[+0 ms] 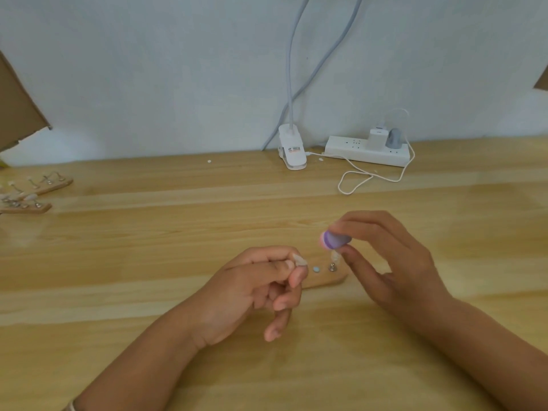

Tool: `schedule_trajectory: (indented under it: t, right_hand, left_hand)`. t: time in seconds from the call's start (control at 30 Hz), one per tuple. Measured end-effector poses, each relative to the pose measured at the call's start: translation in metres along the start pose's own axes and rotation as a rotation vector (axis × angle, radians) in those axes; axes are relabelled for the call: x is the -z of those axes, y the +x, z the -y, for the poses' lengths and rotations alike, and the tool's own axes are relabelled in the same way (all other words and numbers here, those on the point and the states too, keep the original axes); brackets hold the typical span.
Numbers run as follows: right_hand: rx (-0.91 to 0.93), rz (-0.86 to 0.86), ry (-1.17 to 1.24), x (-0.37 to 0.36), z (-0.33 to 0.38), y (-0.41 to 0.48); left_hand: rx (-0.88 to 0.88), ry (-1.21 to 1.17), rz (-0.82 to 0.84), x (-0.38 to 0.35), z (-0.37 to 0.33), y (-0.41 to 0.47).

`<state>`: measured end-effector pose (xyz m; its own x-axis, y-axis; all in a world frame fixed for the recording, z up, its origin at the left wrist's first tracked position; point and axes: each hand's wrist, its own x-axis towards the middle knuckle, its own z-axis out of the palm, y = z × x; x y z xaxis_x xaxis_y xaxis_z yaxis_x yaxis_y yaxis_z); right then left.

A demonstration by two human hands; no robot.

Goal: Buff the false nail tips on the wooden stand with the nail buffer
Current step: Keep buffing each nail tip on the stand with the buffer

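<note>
The desk (178,232) lies open at 10 o'clock of the wooden stand (326,281); power strip (367,151) and looped cable (355,172) crowd 1 o'clock.

Lamp clip (292,152) at 12 o'clock, power strip (355,151) at 1 — white cable (340,184) looped beside it; cardboard (17,108) at 10.

A purple nail buffer (425,240) with a pink-and-lilac banded end, a milky nail tip (299,259), a tan wooden stand (329,281) bearing a pale blue dot (316,269), a honey-coloured straight-grained table (178,232), a white power strip (355,150), a pale grey wall (148,69).
</note>
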<state>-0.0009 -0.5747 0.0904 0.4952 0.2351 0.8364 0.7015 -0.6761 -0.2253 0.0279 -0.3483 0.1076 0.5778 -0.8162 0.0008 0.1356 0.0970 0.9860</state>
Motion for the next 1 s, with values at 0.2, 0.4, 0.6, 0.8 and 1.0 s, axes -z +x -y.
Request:
schedule_trajectory:
  t: [0.2, 0.4, 0.6, 0.8, 1.0]
  right_hand:
    - [0.186, 0.075, 0.089, -0.014, 0.019, -0.006]
    - [0.065, 0.017, 0.013, -0.005, 0.007, -0.002]
    - [0.256, 0.173, -0.086, -0.005, 0.005, -0.002]
    - [0.042, 0.093, -0.021, 0.002, -0.006, -0.001]
    - [0.059, 0.165, -0.117, 0.011, -0.015, 0.001]
  left_hand:
    - [0.035, -0.064, 0.022, 0.0, 0.002, -0.001]
    - [0.052, -0.025, 0.013, -0.001, -0.001, 0.0]
    - [0.128, 0.006, -0.019, -0.003, -0.001, 0.001]
    - [-0.008, 0.115, -0.121, -0.009, 0.0, 0.002]
    - [-0.167, 0.229, -0.302, -0.011, 0.004, 0.003]
